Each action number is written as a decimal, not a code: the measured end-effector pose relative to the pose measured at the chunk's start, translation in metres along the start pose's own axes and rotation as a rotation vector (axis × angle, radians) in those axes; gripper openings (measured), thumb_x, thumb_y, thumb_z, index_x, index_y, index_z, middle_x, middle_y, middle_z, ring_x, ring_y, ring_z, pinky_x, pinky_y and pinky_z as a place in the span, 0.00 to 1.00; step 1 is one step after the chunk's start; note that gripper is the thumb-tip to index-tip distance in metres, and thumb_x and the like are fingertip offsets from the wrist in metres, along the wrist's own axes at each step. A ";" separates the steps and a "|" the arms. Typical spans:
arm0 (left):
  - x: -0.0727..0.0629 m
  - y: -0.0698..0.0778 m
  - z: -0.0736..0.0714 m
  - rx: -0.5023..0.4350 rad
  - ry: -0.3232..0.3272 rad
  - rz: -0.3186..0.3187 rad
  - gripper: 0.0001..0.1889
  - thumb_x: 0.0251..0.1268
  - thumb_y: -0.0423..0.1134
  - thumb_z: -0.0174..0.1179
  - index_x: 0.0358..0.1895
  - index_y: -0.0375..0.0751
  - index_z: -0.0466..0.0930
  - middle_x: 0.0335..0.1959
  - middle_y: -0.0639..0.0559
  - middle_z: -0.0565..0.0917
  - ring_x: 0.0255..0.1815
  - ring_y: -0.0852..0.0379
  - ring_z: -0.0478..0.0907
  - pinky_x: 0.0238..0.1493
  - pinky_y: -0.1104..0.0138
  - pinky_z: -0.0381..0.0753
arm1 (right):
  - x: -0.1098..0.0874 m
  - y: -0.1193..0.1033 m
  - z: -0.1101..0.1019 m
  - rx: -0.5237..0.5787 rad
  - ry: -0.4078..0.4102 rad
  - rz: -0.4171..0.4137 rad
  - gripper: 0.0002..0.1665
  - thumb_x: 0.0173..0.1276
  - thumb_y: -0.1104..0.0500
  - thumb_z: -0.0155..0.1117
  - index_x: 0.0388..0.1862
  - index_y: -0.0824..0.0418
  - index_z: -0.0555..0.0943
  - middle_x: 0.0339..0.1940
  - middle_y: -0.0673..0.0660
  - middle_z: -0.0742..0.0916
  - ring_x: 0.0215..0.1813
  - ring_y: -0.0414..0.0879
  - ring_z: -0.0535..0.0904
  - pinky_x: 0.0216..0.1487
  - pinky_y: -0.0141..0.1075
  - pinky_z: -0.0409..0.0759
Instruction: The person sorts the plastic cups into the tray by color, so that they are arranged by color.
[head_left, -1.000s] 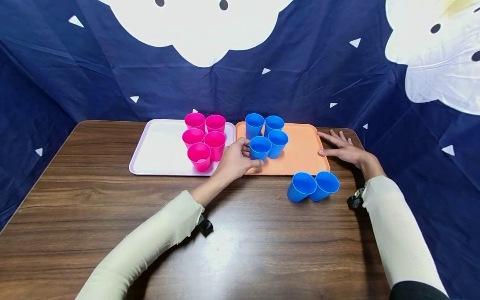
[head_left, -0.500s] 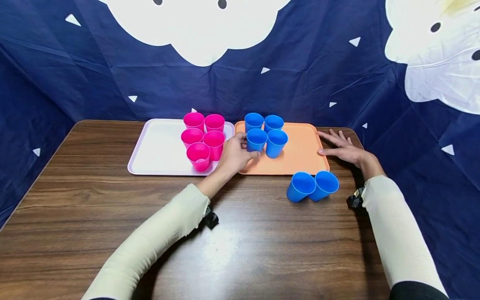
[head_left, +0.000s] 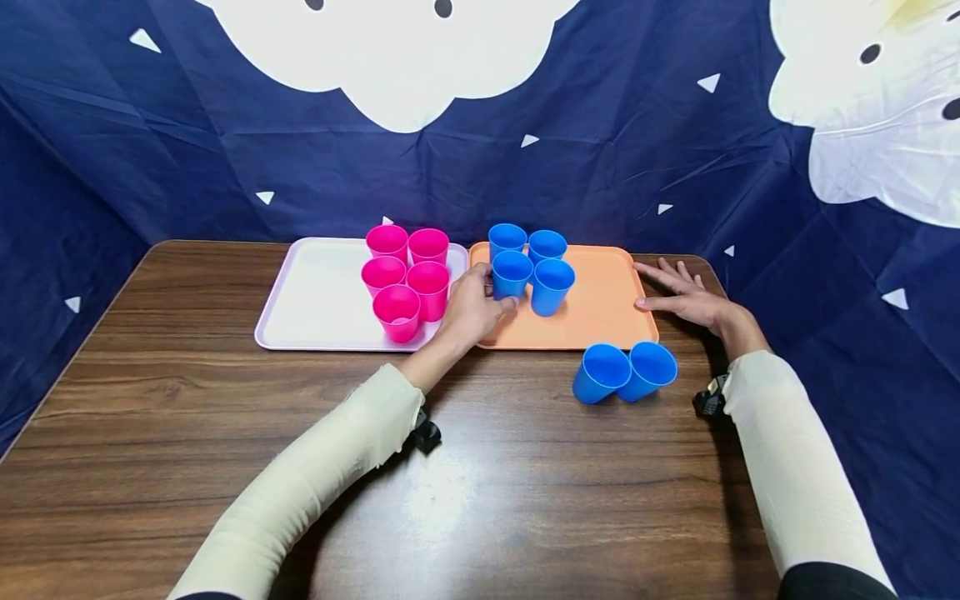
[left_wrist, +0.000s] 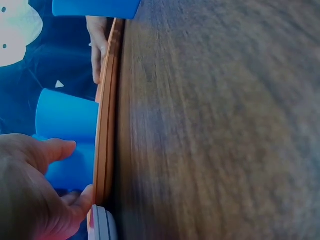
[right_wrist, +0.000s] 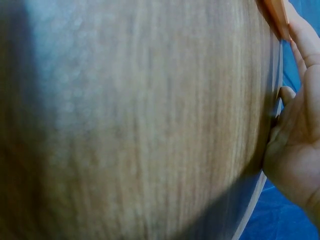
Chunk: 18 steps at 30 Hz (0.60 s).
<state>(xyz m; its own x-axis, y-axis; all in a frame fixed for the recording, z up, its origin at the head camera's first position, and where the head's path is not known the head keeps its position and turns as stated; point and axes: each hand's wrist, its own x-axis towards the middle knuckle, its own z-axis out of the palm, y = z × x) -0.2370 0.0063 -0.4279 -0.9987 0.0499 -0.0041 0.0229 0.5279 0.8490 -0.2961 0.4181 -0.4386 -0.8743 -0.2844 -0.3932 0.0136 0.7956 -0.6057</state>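
Note:
My left hand [head_left: 474,308] grips a blue cup [head_left: 511,280], with thumb and fingers on either side. The cup stands upright at the left part of the orange tray [head_left: 603,304]. Close against it are several more blue cups, among them a front right cup [head_left: 551,293]. In the left wrist view, the thumb lies along the near side of the held cup [left_wrist: 75,167]. My right hand [head_left: 686,298] has its fingers spread, and its thumb and forefinger touch the tray's right edge. The right wrist view shows this hand [right_wrist: 300,135] beside the tray corner [right_wrist: 278,15].
On the white tray [head_left: 315,300] at left, several pink cups [head_left: 399,321] stand bunched at the right end. Two blue cups, a left one [head_left: 596,383] and a right one [head_left: 645,379], stand on the wooden table [head_left: 525,483] before the orange tray. A dark blue cloth [head_left: 600,167] hangs behind.
My left hand has pushed the blue cup back and slightly left, from the front of the group to beside the front right cup. The right hand has stayed at the tray's edge.

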 end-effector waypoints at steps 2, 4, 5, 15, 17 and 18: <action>-0.001 -0.001 0.000 0.005 -0.005 -0.014 0.34 0.71 0.39 0.79 0.75 0.34 0.77 0.65 0.38 0.89 0.67 0.40 0.87 0.74 0.52 0.86 | 0.000 0.000 0.000 -0.001 -0.001 -0.002 0.53 0.88 0.42 0.64 0.98 0.42 0.46 0.96 0.61 0.28 0.92 0.68 0.10 0.84 0.74 0.08; -0.002 -0.001 0.000 0.016 -0.009 -0.029 0.34 0.71 0.39 0.79 0.75 0.33 0.76 0.66 0.38 0.88 0.68 0.40 0.86 0.75 0.53 0.85 | 0.000 0.000 0.000 -0.003 -0.002 -0.003 0.53 0.88 0.42 0.64 0.98 0.41 0.46 0.96 0.60 0.28 0.92 0.68 0.10 0.84 0.74 0.08; -0.003 0.000 0.000 0.015 -0.012 -0.036 0.34 0.71 0.39 0.79 0.76 0.33 0.76 0.67 0.38 0.88 0.69 0.40 0.86 0.76 0.53 0.85 | 0.000 -0.001 0.000 -0.004 -0.003 -0.003 0.53 0.88 0.42 0.64 0.98 0.41 0.46 0.96 0.60 0.28 0.92 0.68 0.10 0.84 0.74 0.08; -0.013 0.001 -0.001 0.019 -0.047 -0.101 0.48 0.68 0.42 0.81 0.86 0.34 0.65 0.69 0.38 0.84 0.69 0.42 0.84 0.74 0.53 0.86 | 0.001 0.000 -0.001 0.000 -0.006 -0.008 0.53 0.88 0.42 0.64 0.98 0.40 0.46 0.96 0.59 0.28 0.92 0.67 0.10 0.84 0.74 0.08; -0.013 -0.002 0.000 0.002 -0.061 -0.118 0.51 0.68 0.43 0.82 0.88 0.35 0.61 0.69 0.39 0.83 0.69 0.42 0.83 0.75 0.52 0.86 | 0.000 0.000 -0.001 -0.005 -0.007 -0.006 0.53 0.88 0.41 0.64 0.98 0.40 0.45 0.96 0.59 0.28 0.92 0.67 0.10 0.84 0.74 0.08; -0.013 -0.003 0.000 -0.005 -0.066 -0.125 0.53 0.67 0.44 0.82 0.89 0.36 0.59 0.69 0.40 0.83 0.69 0.42 0.83 0.75 0.51 0.86 | 0.000 0.000 -0.001 -0.007 -0.008 -0.007 0.53 0.88 0.41 0.64 0.98 0.40 0.45 0.96 0.59 0.28 0.92 0.68 0.10 0.84 0.74 0.09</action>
<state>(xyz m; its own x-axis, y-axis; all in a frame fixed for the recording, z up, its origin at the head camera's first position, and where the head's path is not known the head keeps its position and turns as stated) -0.2236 0.0044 -0.4306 -0.9886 0.0401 -0.1450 -0.1021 0.5293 0.8423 -0.2966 0.4190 -0.4379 -0.8706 -0.2939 -0.3944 0.0044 0.7972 -0.6037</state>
